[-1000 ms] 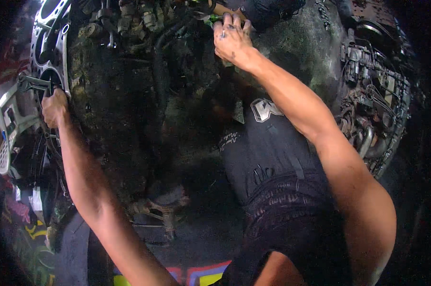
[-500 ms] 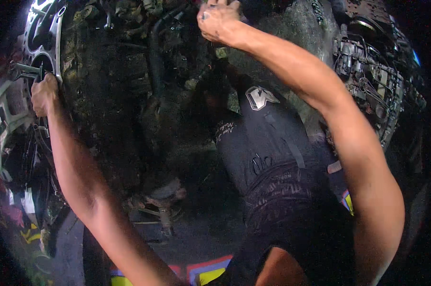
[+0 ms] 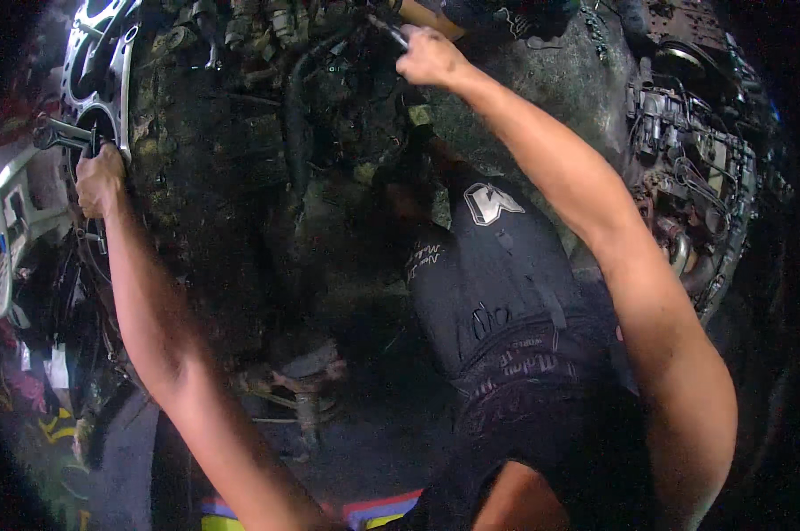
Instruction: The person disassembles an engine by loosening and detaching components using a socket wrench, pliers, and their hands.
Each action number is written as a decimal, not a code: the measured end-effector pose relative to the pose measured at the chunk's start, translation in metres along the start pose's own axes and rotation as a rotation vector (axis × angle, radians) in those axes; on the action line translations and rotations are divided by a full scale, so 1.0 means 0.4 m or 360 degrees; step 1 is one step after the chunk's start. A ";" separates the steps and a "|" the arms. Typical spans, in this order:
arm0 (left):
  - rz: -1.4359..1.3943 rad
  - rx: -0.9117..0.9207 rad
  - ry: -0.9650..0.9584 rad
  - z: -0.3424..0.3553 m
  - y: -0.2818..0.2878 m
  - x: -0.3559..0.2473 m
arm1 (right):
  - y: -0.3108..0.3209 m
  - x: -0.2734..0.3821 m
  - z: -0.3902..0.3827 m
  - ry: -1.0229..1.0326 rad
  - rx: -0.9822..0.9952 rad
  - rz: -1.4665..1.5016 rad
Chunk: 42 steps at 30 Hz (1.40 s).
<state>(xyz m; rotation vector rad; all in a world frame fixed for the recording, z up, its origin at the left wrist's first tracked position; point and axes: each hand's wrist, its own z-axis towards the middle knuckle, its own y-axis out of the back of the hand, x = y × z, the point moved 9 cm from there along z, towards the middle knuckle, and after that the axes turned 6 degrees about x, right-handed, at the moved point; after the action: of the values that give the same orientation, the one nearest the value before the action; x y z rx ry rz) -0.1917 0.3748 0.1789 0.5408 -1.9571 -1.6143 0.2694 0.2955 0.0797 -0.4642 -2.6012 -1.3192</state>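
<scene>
At the far left, my left hand (image 3: pixel 102 180) is closed around the black handle of a tool with a grey cylindrical head (image 3: pixel 57 134). That tool lies against a flat metal frame with round openings (image 3: pixel 124 84), and its exact kind does not show. Near the top middle, my right hand (image 3: pixel 431 58) grips a slim silver bar-like tool (image 3: pixel 386 29). The bar's far end points up and left into dark engine parts (image 3: pixel 329 62), where its tip is hard to make out.
Another person's forearm (image 3: pixel 428 18) and dark sleeve (image 3: pixel 528 19) reach in at the top. A greasy engine block (image 3: pixel 192 203) fills the left middle. More machinery (image 3: pixel 696 150) stands at the right. Dark clothing with a white emblem (image 3: pixel 493 203) occupies the lower middle.
My right hand has moved right and slightly down, and the silver bar now shows. The other person's forearm and sleeve have come into view at the top. My left hand keeps its grip.
</scene>
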 end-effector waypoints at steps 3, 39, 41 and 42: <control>-0.0074 0.0085 -0.0018 -0.013 0.007 -0.008 | 0.010 0.016 -0.035 0.0114 -0.0150 -0.0342; -0.0030 0.0048 -0.0034 -0.017 0.014 -0.021 | -0.016 -0.022 0.002 0.0154 0.0169 0.0788; -0.0071 0.0050 -0.0052 -0.021 0.014 -0.038 | -0.066 -0.052 0.039 0.0676 0.0102 0.1022; -0.0032 0.0070 -0.0022 -0.010 0.002 0.001 | -0.109 -0.032 0.018 0.0412 0.0323 0.2042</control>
<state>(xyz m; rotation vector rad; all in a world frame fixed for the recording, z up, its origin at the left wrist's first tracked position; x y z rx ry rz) -0.1895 0.3717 0.1803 0.5698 -2.0073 -1.5950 0.2657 0.2748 0.0389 -1.4368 -1.5485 -0.5689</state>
